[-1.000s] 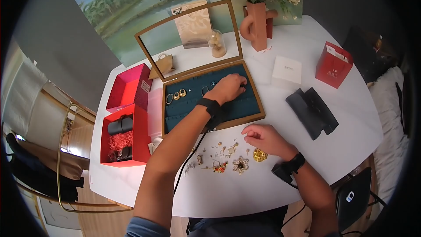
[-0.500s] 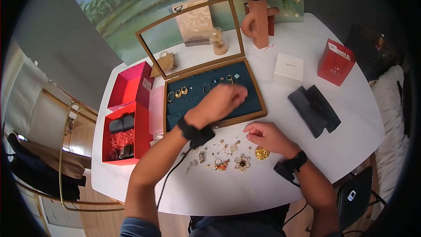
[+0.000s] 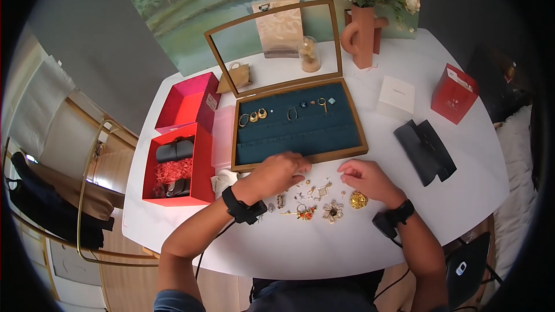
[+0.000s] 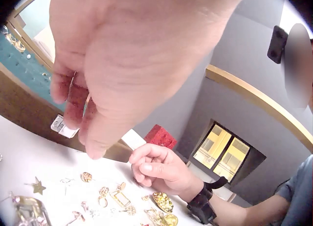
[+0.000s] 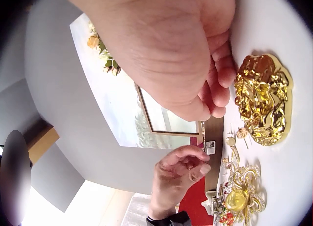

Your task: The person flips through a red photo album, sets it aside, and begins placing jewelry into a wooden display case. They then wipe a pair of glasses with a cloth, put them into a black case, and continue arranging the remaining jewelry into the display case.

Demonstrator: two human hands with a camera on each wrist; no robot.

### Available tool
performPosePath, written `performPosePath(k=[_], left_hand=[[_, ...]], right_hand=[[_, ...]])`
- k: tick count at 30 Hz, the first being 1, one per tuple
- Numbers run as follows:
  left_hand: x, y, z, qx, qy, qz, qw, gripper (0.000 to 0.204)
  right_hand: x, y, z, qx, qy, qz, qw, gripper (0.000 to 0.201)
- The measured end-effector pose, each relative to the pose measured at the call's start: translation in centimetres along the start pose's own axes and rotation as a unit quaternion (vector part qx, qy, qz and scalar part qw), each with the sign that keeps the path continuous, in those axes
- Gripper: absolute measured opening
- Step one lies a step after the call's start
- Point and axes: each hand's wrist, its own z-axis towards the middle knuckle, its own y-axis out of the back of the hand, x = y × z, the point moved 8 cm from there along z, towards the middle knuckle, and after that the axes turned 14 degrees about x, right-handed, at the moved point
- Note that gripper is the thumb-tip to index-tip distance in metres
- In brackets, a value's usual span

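Note:
My left hand (image 3: 273, 175) hovers at the front edge of the wooden jewelry case (image 3: 300, 162), beside loose jewelry on the table. In the left wrist view its fingers (image 4: 76, 106) hang down, with nothing visible in them. The right hand (image 3: 370, 181) lies loosely curled on the table, holding nothing. Just in front of it sits a gold textured ornament (image 3: 358, 199), with a flower brooch (image 3: 333, 212) to its left. A red-and-gold piece (image 3: 306, 212) lies farther left. On the case's teal lining (image 3: 306, 133) are hoop earrings (image 3: 258, 115), a ring (image 3: 322, 104) and several small pieces.
Left of the case stand a red box (image 3: 202, 167) with shredded paper and a pink-red box (image 3: 173, 107). To the right are a white box (image 3: 396, 97), a black pouch (image 3: 425, 153) and a red bag (image 3: 455, 93). A vase (image 3: 363, 40) stands behind.
My left hand has left the right side of the case's lining and come down to its front edge, near the loose jewelry. The right hand has stayed beside the gold ornament.

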Motion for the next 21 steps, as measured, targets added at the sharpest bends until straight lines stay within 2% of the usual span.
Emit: performPosePath(k=[1, 7, 13, 21], left_hand=[[0.3, -0.9, 0.1, 0.039, 0.006, 0.008, 0.999, 0.021], [0.3, -2.3, 0.8, 0.029, -0.042, 0.023, 0.998, 0.009], [-0.4, -2.8, 1.0, 0.012, -0.071, 0.059, 0.996, 0.008], [-0.6, -3.4, 0.9, 0.0, -0.047, 0.095, 0.994, 0.011]], right_hand=[[0.1, 0.0, 0.0, 0.0, 0.0, -0.001, 1.0, 0.017], [0.0, -0.1, 0.0, 0.002, 0.004, 0.009, 1.0, 0.017], [0.0, 0.0, -0.1, 0.001, 0.01, 0.014, 1.0, 0.017], [0.1, 0.0, -0.1, -0.002, -0.013, -0.002, 1.0, 0.017]])
